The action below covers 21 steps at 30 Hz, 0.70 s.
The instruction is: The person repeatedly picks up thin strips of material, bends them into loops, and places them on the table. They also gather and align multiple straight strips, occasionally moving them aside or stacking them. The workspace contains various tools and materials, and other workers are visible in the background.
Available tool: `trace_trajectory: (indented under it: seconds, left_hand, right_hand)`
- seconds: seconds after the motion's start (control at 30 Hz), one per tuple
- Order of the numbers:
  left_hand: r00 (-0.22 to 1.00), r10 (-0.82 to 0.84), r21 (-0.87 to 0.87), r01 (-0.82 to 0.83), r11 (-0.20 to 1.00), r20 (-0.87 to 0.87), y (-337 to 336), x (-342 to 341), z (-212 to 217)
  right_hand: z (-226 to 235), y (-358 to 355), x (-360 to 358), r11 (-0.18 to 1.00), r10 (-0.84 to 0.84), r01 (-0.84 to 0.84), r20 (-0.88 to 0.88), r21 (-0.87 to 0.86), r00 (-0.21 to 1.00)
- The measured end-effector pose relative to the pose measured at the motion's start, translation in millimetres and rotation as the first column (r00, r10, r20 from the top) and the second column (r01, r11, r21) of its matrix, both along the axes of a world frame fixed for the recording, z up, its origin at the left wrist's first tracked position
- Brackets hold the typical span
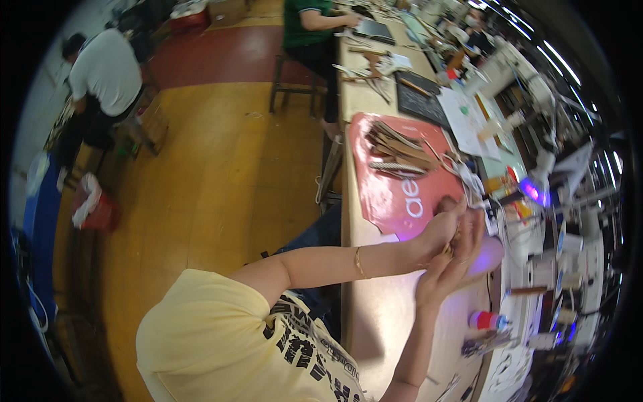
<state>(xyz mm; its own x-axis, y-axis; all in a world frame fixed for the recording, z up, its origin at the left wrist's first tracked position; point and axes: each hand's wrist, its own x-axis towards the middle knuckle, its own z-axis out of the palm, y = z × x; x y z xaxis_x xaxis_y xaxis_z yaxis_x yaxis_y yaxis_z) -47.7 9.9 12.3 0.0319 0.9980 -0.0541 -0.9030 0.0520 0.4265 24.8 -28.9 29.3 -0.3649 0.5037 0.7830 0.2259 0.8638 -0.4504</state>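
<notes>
Over the workbench, just below the red bag, both hands were raised and pressed close together. The left hand came in from the left on a bare forearm with a thin gold bangle at the wrist; its fingers were curled around a small brownish piece caught between the two hands. The right hand rose from below, fingers stretched upward against the same piece. What that piece was could not be told, as most of it was hidden by the fingers. The person's yellow shirt with dark print filled the lower middle of the view.

On the red bag lay a heap of tan strips, above the hands. Right of the bag shone a violet lamp, and a sewing machine stood just beyond the hands on that side. Below the bag, near the bench's lower end, lay a small bottle with red and blue on it. Above the bag a dark cutting mat rested on the bench, with white paper beside it.

Farther above the bag, another person in a green shirt sat on a stool at the same bench. Well left of the bag, across the yellow floor, a third person in a white shirt bent over another table, and a red bin stood below them.
</notes>
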Motion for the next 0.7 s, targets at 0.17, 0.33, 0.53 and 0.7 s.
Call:
trace_trajectory:
  seconds: [0.17,0.33,0.53,0.7]
  left_hand:
    - [0.976,0.189,0.221,-0.161,0.962,-0.112,-14.8,-71.9,-11.7]
    - [0.888,0.439,0.367,-0.366,0.855,-0.136,-35.2,-83.8,16.0]
    - [0.83,0.416,-0.086,-0.415,0.906,0.372,-45.5,-160.6,23.4]
    - [0.781,0.258,0.119,-0.389,0.914,0.569,-22.7,-245.4,-11.8]
  right_hand:
    - [-1.5,-8.0,-63.0,0.948,-0.212,0.11,0.335,0.299,0.918]
    - [16.0,36.5,-114.2,0.993,-0.025,0.017,-0.064,-0.114,0.998]
    - [22.4,44.4,-202.3,0.916,0.296,-0.229,0.172,-0.329,0.939]
    - [-4.9,48.4,-259.5,0.918,0.346,-0.311,0.112,-0.244,0.932]
